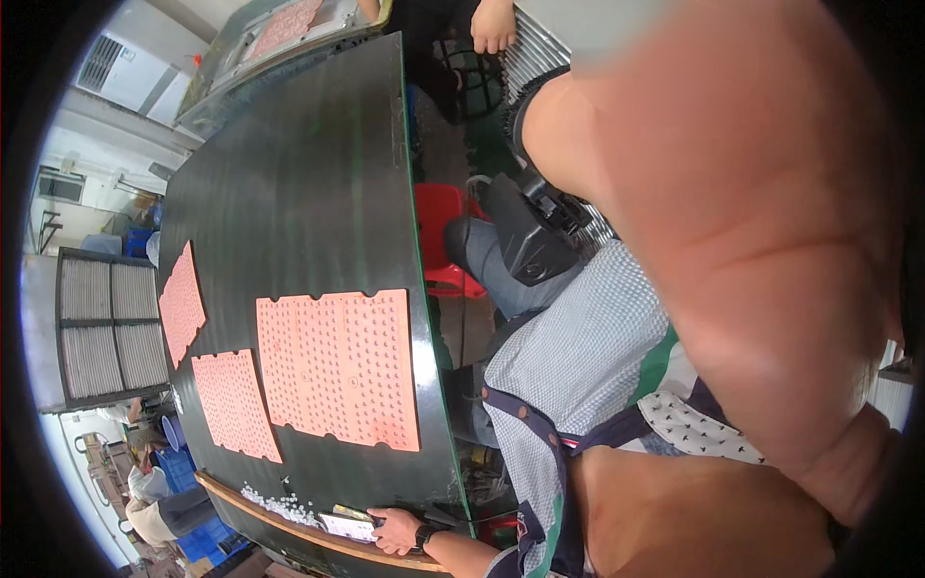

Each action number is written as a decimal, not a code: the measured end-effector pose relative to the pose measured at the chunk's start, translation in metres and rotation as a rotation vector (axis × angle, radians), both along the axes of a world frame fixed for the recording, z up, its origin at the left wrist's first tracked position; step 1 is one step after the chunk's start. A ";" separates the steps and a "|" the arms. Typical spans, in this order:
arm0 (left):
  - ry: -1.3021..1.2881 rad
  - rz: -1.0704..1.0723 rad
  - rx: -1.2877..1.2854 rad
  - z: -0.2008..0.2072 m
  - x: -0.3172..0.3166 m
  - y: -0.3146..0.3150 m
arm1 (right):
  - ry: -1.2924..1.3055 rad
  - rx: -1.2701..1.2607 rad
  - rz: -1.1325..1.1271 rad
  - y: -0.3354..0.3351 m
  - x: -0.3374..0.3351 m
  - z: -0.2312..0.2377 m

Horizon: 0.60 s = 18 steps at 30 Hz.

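At the lower middle, my left hand (pixel 392 532), with a dark watch on its wrist, is closed over the end of a flat, light-faced, phone-like thing (pixel 349 525). That thing lies by a wooden strip (pixel 323 535) on the dark table (pixel 289 173). A large blurred hand (pixel 732 193), apparently my right, fills the upper right close to the camera; its fingers cannot be made out. Small white pieces (pixel 279 503) are scattered beside the strip. Three pink panels with rows of small dots lie on the table: a large one (pixel 337 371), a smaller one (pixel 236 405) and another (pixel 182 303).
A black device (pixel 530 231) with a strap hangs below the blurred hand. Beside the table is a red chair (pixel 443 217). Another person's hand (pixel 493 26) shows at the top, near a frame holding a pink sheet (pixel 286 27). A rack (pixel 111 323) and blue crates (pixel 178 472) are at the left.
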<state>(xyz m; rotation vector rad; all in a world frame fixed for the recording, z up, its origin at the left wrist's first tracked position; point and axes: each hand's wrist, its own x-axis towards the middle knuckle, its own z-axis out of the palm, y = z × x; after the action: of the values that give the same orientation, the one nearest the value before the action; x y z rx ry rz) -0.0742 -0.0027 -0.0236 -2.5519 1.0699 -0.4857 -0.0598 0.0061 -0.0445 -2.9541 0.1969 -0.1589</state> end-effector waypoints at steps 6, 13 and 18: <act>-0.038 0.043 0.059 -0.009 -0.006 -0.008 | 0.067 -0.123 0.070 -0.007 0.006 -0.010; 0.079 0.113 0.006 -0.018 0.037 0.008 | 0.086 -0.676 0.016 0.029 0.050 -0.053; 0.210 0.163 -0.095 -0.029 0.021 0.009 | 0.094 -0.836 0.025 -0.015 -0.244 -0.080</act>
<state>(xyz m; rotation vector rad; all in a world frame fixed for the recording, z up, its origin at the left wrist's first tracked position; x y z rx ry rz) -0.0535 0.0067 -0.0529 -2.7942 0.9138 -0.2357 -0.3041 -0.0084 -0.1244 -3.7985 0.1238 -0.1182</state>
